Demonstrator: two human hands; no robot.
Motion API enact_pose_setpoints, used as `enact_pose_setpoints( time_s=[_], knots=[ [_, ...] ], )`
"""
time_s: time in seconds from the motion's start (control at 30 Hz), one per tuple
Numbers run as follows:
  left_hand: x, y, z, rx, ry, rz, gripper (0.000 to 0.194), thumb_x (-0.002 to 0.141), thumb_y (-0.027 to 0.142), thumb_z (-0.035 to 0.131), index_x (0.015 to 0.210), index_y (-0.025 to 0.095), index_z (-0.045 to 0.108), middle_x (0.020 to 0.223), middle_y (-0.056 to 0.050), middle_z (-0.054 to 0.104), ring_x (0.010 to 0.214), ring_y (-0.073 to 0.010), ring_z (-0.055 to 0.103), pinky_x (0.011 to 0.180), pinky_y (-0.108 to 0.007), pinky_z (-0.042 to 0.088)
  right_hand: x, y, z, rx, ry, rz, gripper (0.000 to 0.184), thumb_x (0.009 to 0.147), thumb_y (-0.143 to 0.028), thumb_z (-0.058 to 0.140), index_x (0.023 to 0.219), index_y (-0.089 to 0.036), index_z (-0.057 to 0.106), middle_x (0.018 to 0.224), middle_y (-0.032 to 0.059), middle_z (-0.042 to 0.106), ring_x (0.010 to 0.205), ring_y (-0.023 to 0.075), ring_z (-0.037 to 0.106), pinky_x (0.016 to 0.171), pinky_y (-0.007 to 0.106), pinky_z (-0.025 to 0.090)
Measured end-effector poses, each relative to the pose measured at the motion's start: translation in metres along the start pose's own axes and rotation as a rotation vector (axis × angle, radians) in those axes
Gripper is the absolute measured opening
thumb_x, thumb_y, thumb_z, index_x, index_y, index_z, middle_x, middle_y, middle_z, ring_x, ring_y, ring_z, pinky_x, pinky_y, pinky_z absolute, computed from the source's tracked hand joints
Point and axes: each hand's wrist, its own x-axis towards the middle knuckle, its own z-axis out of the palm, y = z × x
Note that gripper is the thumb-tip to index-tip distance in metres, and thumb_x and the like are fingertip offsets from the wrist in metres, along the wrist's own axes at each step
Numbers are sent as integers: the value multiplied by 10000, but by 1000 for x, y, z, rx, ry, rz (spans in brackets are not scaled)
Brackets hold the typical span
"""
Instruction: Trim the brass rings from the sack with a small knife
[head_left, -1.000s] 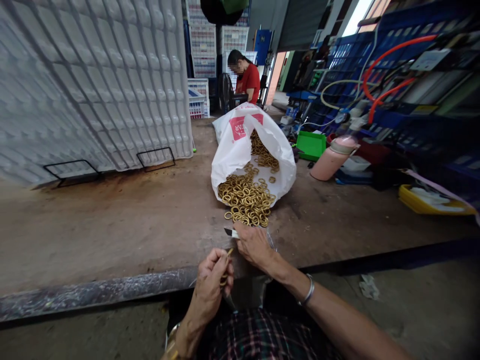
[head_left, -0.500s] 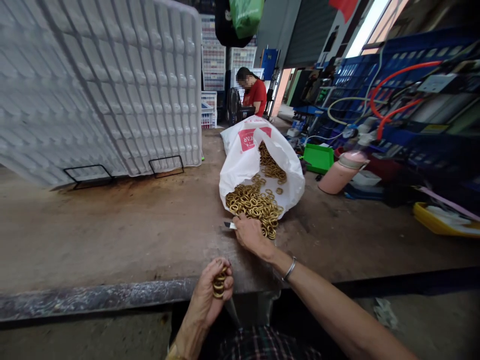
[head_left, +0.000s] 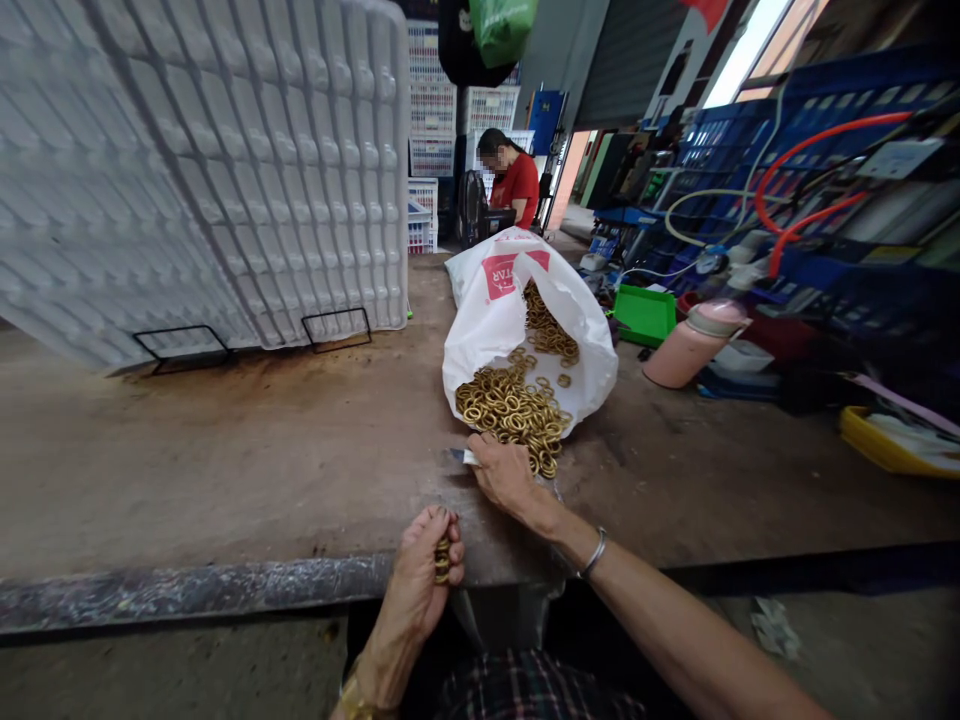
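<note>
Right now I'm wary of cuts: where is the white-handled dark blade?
In the head view, the blade is in the right hand, pointing left, nearer the camera than the golden metal rings at the mouth of the white plastic bag.

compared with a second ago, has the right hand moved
Yes: judged against the white bag, which lies on the table, the right hand has moved forward, closer to the bag's open mouth.

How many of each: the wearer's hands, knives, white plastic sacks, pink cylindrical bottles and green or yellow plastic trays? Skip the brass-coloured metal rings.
Bare left hand and bare right hand: 2
Dark-bladed knife: 1
White plastic sack: 1
Pink cylindrical bottle: 1
Green plastic tray: 1
Yellow plastic tray: 1
Total: 7
</note>
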Motion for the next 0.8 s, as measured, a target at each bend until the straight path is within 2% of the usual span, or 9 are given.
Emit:
enact_pose_setpoints(
  time_s=[0.17,0.4,0.5,0.63,0.7,0.8],
  knots=[
    [3,1,6,212,98,114,368,692,434,641,896,172,482,596,64,482,429,-41,407,355,-139,287,-15,8,9,211,105,-11,140,812,-208,463,897,-209,575,877,25,652,811,159,591,647,231,337],
    [18,1,18,586,130,196,432,746,407,528,1092,162,446,578,65,486,411,-63,431,343,-148,324,-32,16,13,461,183,27,122,796,-237,496,825,-206,611,729,11,646,672,135,568,615,212,340],
    [26,1,24,689,112,204,419,737,433,524,1043,150,489,518,76,467,356,-58,395,326,-154,309,-36,15,13,524,237,10,124,802,-247,489,766,-199,598,675,4,621,628,126,547,592,205,341],
    [32,-2,28,687,80,211,349,709,485,548,816,154,548,509,74,447,368,-54,398,329,-152,296,-40,16,13,572,249,-20,134,814,-259,486,761,-203,595,657,-5,607,606,118,532,581,202,350],
    [33,-4,29,677,95,233,324,706,480,555,760,161,544,506,74,445,385,-57,406,337,-150,294,-40,18,14,576,243,-27,127,812,-233,485,796,-204,608,710,4,621,661,125,551,616,205,372],
    [35,-7,27,686,140,286,282,718,448,550,734,166,537,503,74,441,395,-60,399,344,-150,287,-40,25,17,556,256,12,193,799,-170,476,922,-205,621,899,37,632,817,143,570,715,221,399]
  ],
)
